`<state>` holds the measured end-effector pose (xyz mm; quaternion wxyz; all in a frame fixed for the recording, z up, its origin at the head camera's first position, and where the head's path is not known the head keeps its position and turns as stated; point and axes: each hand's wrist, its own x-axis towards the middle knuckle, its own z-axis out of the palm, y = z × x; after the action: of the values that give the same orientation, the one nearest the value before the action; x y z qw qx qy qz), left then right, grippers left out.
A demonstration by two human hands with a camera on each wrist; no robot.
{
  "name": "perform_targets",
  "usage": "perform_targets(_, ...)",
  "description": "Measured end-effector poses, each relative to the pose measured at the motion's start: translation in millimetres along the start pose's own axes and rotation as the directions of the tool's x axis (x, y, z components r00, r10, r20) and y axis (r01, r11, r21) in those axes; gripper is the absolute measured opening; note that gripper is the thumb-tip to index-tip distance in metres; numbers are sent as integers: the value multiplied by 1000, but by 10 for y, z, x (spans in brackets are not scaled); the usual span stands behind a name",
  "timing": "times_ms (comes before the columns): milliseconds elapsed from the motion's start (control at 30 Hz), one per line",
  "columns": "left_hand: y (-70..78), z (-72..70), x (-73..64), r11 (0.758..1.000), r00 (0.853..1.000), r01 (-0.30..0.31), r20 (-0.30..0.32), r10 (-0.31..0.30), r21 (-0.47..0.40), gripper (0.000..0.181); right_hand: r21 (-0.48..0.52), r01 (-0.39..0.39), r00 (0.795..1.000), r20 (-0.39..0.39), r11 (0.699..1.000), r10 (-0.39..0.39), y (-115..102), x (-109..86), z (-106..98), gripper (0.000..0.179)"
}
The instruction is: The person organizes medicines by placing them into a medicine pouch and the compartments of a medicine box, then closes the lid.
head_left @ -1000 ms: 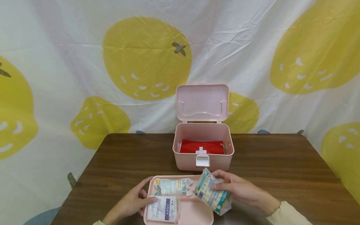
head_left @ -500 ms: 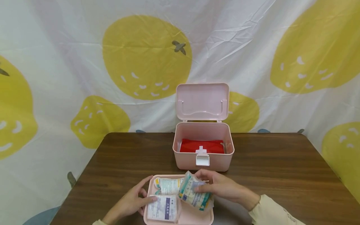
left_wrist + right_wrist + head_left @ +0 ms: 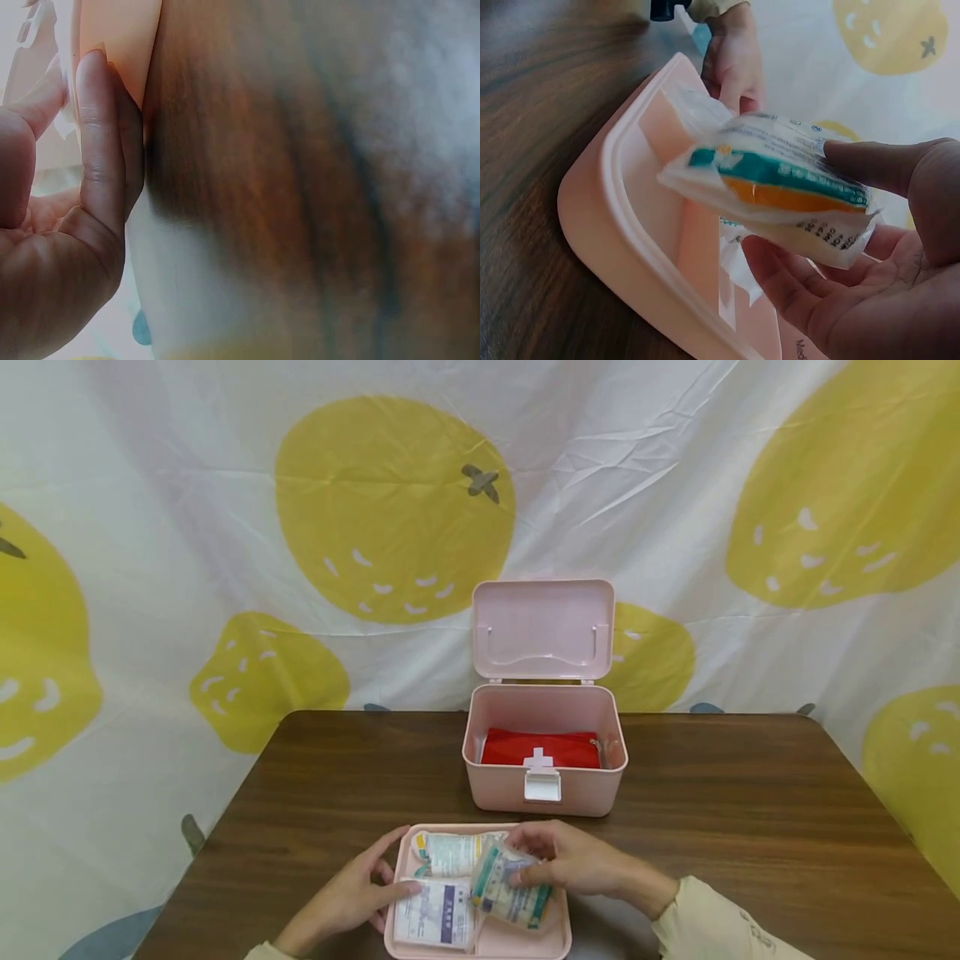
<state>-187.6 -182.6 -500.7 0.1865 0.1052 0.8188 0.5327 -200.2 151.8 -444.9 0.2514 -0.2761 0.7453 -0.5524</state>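
Note:
My right hand [image 3: 577, 864] pinches a clear plastic packet [image 3: 506, 893] with teal and orange bands, thumb on top and fingers beneath. The right wrist view shows this packet [image 3: 780, 187] tilted over the pink tray [image 3: 649, 240]. At the tray's left side, my left hand [image 3: 345, 897] grips the wall, its thumb over the rim at a white packet [image 3: 427, 914] with a purple stripe. Fingers of the left hand [image 3: 90, 180] lie along the outside of the tray in the left wrist view. Wrapped bandage rolls [image 3: 453, 853] fill the tray's far compartment, partly hidden by the held packet.
Behind the tray stands a pink first-aid box [image 3: 495, 789] with its lid [image 3: 543, 631] raised and a white latch [image 3: 542, 785] in front. A red pouch [image 3: 540, 747] lies inside. The dark wooden table [image 3: 360, 768] ends at a lemon-patterned curtain [image 3: 420, 677].
My right hand has carried the packet leftward from the tray's right edge to over its middle, and lower. The left hand has kept its place on the tray.

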Motion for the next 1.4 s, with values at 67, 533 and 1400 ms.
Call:
perform_targets(67,-4,-4,1,1000,1000,0,2,0,-2,83,-1,5,1000,21,1000,-5,8,3,-14,25)
perform_targets(533,-11,-15,-1,1000,1000,15,5,-15,11,84,-247,-1,999,42,969,12,49,10,-51,22)
perform_targets(1400,18,-13,-10,1000,1000,2,3,-2,-2,84,-665,127,987,7,736,-163,116,9,199,18)
